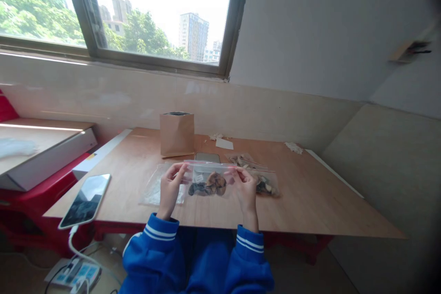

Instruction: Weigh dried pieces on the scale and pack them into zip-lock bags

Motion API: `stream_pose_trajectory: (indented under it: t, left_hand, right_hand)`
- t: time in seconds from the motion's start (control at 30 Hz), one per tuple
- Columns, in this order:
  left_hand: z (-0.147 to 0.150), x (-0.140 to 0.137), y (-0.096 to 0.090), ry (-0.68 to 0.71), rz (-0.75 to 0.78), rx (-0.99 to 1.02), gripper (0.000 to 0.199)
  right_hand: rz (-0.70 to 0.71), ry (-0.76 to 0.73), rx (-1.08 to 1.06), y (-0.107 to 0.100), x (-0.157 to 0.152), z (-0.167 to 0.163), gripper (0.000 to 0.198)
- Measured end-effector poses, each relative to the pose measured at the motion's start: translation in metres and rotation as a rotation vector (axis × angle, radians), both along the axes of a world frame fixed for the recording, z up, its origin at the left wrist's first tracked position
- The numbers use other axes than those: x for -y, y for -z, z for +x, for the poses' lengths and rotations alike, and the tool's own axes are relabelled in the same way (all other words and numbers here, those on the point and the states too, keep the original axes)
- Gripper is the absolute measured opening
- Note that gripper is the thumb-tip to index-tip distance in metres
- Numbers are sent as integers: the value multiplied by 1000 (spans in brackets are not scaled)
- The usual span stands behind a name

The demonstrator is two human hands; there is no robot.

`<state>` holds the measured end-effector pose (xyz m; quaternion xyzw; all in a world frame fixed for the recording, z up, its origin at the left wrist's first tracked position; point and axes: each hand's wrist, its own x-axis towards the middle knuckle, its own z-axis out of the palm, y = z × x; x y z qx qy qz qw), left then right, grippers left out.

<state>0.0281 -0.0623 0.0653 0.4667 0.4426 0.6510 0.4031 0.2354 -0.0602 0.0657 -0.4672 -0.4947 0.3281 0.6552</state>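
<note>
Between my two hands a clear zip bag (pixel 206 184) is held up by its top edge, which has a red strip. Brown, curled dried pieces and some dark ones lie in its bottom. My left hand (pixel 171 186) pinches the left top corner, thumb against fingers. At the right top corner my right hand (pixel 245 187) pinches likewise. Beneath and beside my left hand lie flat clear plastic bags (pixel 151 190) on the table. Just past my right hand rest a filled clear bag (pixel 268 184) with dark and pale pieces and another filled bag (pixel 243 160) behind it.
A brown paper pouch (pixel 177 135) stands open-topped at the back of the wooden table (pixel 310 193). A grey flat device (pixel 207 157) lies behind the held bag. A charging phone (pixel 86 200) sits at the left edge, above a power strip (pixel 74 273). White scraps (pixel 294 147) lie near the wall.
</note>
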Motion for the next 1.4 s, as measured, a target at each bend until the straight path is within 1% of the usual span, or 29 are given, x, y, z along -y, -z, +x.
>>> stream_pose_trajectory:
  t: [0.17,0.3,0.37,0.47,0.53,0.6,0.67,0.77,0.83,0.93,1.07,1.23,1.4]
  left_hand:
    - [-5,3,6,19,-7,-4,37]
    - [-9,4,8,-22,19,-30,35]
    - [-10,3,7,-50,50,-58,33]
    - [-10,3,5,-107,96,-113,30]
    - [-9,4,4,-118,105,-104,30]
    - [-6,5,5,-95,95,-36,31]
    - [-4,5,8,-77,83,66,32]
    - [-2,2,15,-86,72,207,32]
    - [-2,0,19,-97,73,252,34]
    - [-4,-3,22,-85,81,235,35]
    - [-3,-3,22,-51,74,132,31]
    - [0,-4,23,1,72,69,28]
    - [-2,-6,24,-19,79,-39,27]
  right_hand:
    - [-7,4,94,4,2,0,44]
    - [18,19,170,6,3,-4,43]
    - [35,55,194,5,2,-7,41]
    - [77,133,188,6,-1,-13,39]
    - [98,144,138,8,-3,-16,38]
    - [96,97,68,11,-6,-20,37]
    - [71,13,9,16,-8,-24,36]
    - [32,-91,-31,22,-10,-31,36]
    - [19,-118,-35,24,-10,-37,37]
    - [27,-69,-61,25,-10,-44,38]
    - [58,40,-100,25,-9,-48,37]
    - [84,97,-95,26,-6,-45,32]
    - [109,167,-81,27,-4,-43,27]
